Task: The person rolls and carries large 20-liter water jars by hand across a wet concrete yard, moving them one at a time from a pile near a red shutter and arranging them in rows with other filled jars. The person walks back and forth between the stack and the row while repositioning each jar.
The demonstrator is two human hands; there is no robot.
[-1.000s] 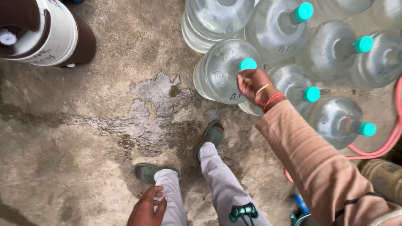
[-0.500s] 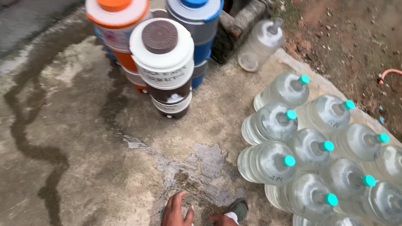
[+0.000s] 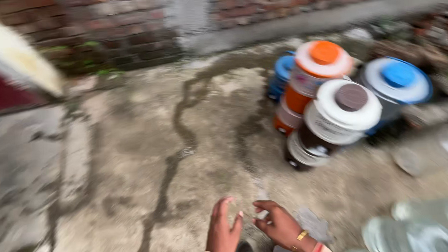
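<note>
My left hand (image 3: 222, 231) and my right hand (image 3: 280, 226) are close together at the bottom middle of the head view, both with fingers apart and holding nothing. The right wrist wears a gold and a red bangle. A clear water jug with a teal cap (image 3: 424, 230) lies at the bottom right, just right of my right hand. Several insulated water coolers stand beyond: one brown-lidded (image 3: 342, 114), one orange-lidded (image 3: 316, 66), one blue-lidded (image 3: 397, 86). The view is blurred by motion.
Wet, stained concrete floor (image 3: 150, 159) spreads to the left. A brick wall (image 3: 109, 30) runs along the back. A red and cream edge (image 3: 10, 75) juts in at the upper left. Dirt and debris lie at the far right.
The view has swung up and left, away from the rows of jugs toward the coolers and the wall. My right hand left a jug's cap and came beside the left hand.
</note>
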